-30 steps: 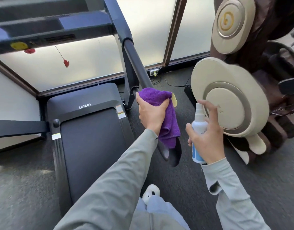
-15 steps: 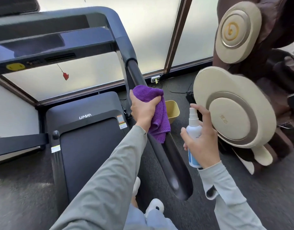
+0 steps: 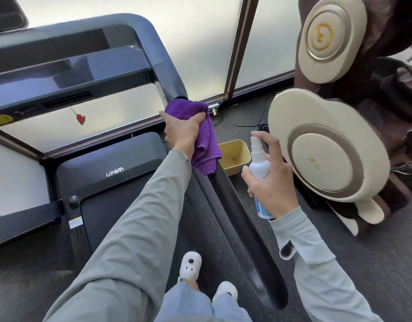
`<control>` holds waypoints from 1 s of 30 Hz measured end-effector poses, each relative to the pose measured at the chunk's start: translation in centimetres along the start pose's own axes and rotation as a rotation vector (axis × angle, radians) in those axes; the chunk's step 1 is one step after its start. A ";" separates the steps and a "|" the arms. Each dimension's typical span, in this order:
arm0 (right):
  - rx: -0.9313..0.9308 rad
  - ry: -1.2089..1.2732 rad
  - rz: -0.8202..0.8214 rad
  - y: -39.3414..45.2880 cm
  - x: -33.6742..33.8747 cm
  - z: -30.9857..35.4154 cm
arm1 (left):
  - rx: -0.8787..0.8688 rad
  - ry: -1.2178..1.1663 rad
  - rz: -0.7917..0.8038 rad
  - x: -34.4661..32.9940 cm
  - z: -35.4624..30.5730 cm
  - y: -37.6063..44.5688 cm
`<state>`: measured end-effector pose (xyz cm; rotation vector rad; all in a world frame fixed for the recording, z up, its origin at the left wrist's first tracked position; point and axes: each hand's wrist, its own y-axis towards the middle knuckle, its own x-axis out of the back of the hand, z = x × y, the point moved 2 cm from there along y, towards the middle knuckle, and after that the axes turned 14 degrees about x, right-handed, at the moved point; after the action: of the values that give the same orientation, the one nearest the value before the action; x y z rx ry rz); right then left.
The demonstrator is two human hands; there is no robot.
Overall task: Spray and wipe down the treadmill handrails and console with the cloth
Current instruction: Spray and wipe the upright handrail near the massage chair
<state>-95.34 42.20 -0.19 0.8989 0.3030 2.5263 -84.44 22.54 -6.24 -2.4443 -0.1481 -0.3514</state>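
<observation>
While my left hand (image 3: 182,132) is closed around the purple cloth (image 3: 200,133), it presses that cloth onto the top end of the right handrail (image 3: 235,219), just below where the dark rail meets the grey upright. Part of the cloth is bunched over the rail above my knuckles, and the rest hangs down past my wrist against the rail. My right hand (image 3: 273,182) is wrapped around a white spray bottle (image 3: 258,163), held upright just to the right of the rail and apart from it, with my forefinger curled over the nozzle; the blue-labelled bottom of the bottle sticks out below my palm. Both my sleeves are pale grey. The handrail runs from the cloth down toward me, ending in a rounded tip near my slippers (image 3: 189,266). Left of my arm lies the treadmill deck (image 3: 112,168) with its white logo, and above it the console (image 3: 67,73) spans the frame, a yellow button at its left edge and a red clip dangling on a cord below. On the floor (image 3: 374,263), between rail and bottle, sits a small yellow bin (image 3: 234,155). A cream and brown massage chair (image 3: 325,145) stands to the right, and frosted windows (image 3: 200,43) fill the wall behind the treadmill.
</observation>
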 end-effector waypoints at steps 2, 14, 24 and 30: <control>0.005 0.008 -0.002 -0.2 0.1 0.4 | 0.011 -0.018 0.033 0.1 0.4 -0.4; 0.059 -0.037 -0.023 -6.6 4.4 1.3 | 0.035 -0.139 0.146 0.6 9.0 -9.8; 0.002 -0.017 -0.064 -13.4 8.0 0.4 | 0.075 -0.059 0.152 0.8 16.9 -19.2; -0.035 -0.042 -0.087 -16.5 9.3 -0.5 | 0.059 -0.032 0.187 1.0 22.2 -24.5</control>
<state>-96.68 61.10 -1.14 0.9039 0.2778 2.4226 -83.51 55.56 -7.93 -2.3828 0.0560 -0.2223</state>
